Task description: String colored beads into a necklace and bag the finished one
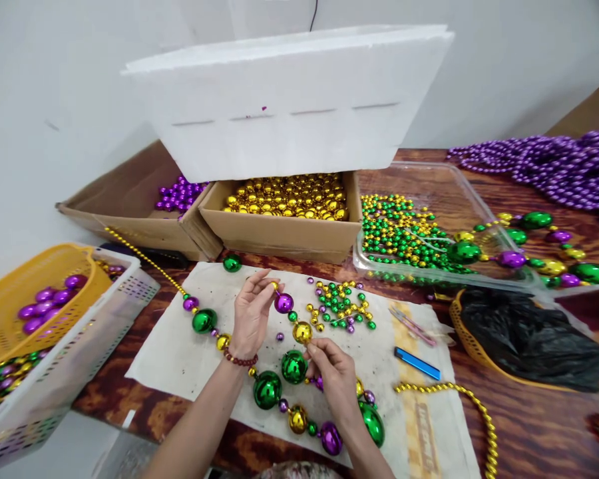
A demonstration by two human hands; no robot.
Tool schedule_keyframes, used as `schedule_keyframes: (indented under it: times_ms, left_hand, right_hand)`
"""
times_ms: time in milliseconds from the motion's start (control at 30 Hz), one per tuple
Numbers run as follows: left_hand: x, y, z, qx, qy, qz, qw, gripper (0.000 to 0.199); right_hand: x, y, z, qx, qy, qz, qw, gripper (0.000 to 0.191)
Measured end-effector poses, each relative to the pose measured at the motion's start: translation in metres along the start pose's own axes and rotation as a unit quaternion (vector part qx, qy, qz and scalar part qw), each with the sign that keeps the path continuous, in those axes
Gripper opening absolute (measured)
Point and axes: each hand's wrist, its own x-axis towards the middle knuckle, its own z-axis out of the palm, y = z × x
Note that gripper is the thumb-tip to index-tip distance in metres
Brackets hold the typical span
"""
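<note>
My left hand (252, 313), with a dark red bead bracelet at the wrist, pinches the end of a bead strand beside a purple ball (284, 303). Below and to the right, my right hand (332, 372) has its fingers closed on the strand just under a gold ball (302, 332). Large green balls (267, 390), gold and purple ones continue the strand in a loop on the white cloth (170, 346). Small loose beads (340, 303) lie in a patch right of my left hand. A blue cutter (417, 363) rests at the cloth's right side.
Behind the cloth stand cardboard boxes (279, 233) of gold and purple beads under a white foam board (289, 113). A clear tray (429, 283) of small beads is at the right, near a basket with a black bag (534, 339). Baskets (80, 359) stand left.
</note>
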Motion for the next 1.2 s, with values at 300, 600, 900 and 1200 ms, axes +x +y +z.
schedule_keyframes:
  times_ms: [300,600,900,1200]
  left_hand:
    - [-0.006,-0.011,0.02,-0.052,0.001,-0.057,0.997,0.041]
    - [0.032,0.005,0.069,0.021,-0.088,0.027,0.996,0.034]
    - [0.033,0.041,0.067,0.334,-0.291,0.071,0.894,0.043]
    - [0.031,0.035,0.04,0.377,-0.302,0.033,0.875,0.038]
  right_hand:
    - [0.014,-0.008,0.007,-0.088,-0.014,-0.071,0.993,0.026]
    - [0.042,-0.039,-0.013,-0.106,-0.069,-0.092,0.988,0.033]
    - [0.09,-0.121,0.007,-0.033,-0.09,-0.204,0.974,0.031]
    - [0.1,-0.117,0.028,0.009,-0.141,-0.146,0.979,0.028]
